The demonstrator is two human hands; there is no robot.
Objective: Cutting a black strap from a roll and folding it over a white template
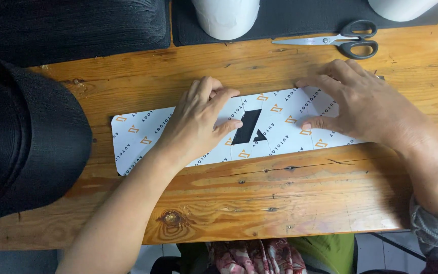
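Note:
A long white printed sheet [138,137] with small orange marks lies flat across a wooden table [259,187]. A black angular cut-out shape [248,127] sits at its middle. My left hand [198,119] rests palm down on the sheet, its fingertips touching the left edge of the black shape. My right hand [361,104] presses flat on the right end of the sheet, thumb pointing toward the shape. Neither hand grips anything.
Scissors [343,41] with dark handles lie at the back on a black mat [300,18]. Two white rolls [225,18] stand behind. A black cap [26,142] sits at the left, dark fabric [72,28] behind it.

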